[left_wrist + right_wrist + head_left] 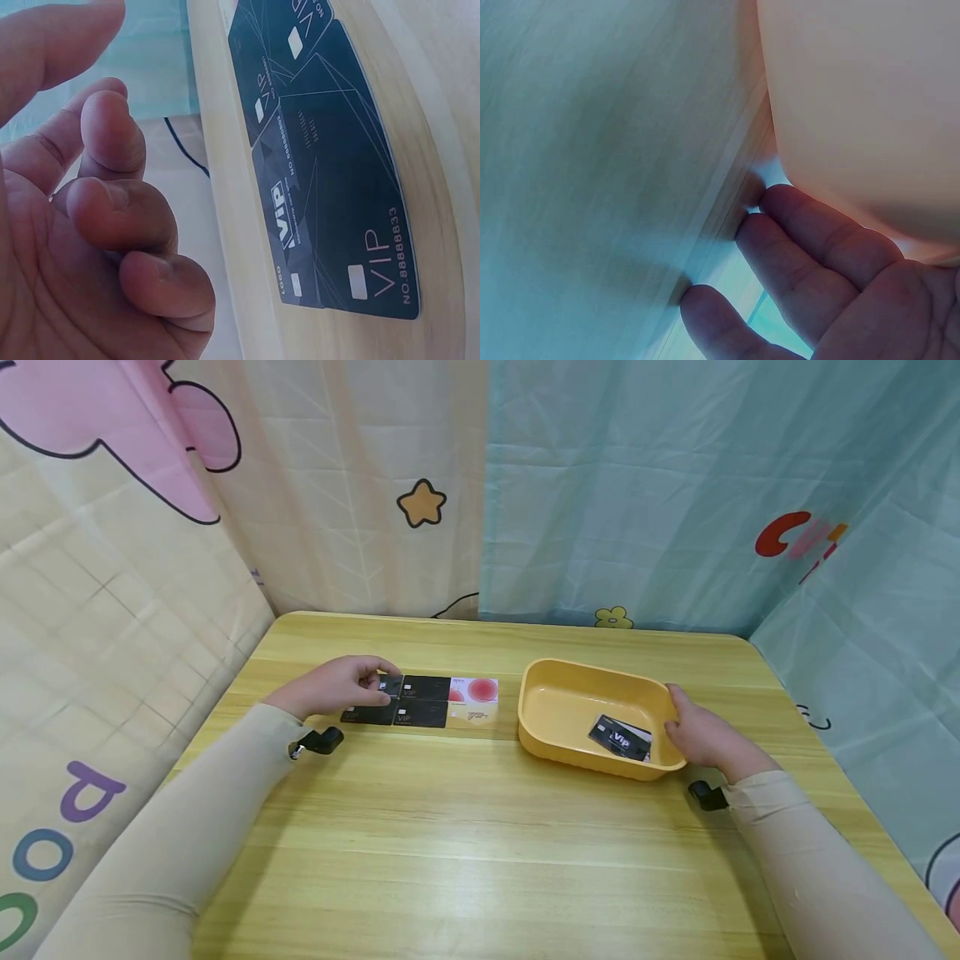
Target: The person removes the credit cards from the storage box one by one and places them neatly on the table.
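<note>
Two rows of cards lie edge to edge on the table. Most are black VIP cards (422, 713) (349, 247), with a pink-and-white card (480, 690) and a cream card (472, 714) at the right end. My left hand (348, 683) (112, 217) hovers over the leftmost cards, partly hiding them, its fingers loosely bent and nothing between them. To the right stands a yellow plastic basket (551, 743). Inside it a few cards (621, 738) are piled, a black VIP one on top. My right hand (705, 735) (817, 277) grips the basket's right end, thumb over the rim, fingers outside.
The wooden table (465, 843) runs from the cards toward me. Printed curtains (360, 485) hang behind the table and along both sides. A small black wrist camera (322, 741) sits under the left wrist, another black camera (707, 795) by the right.
</note>
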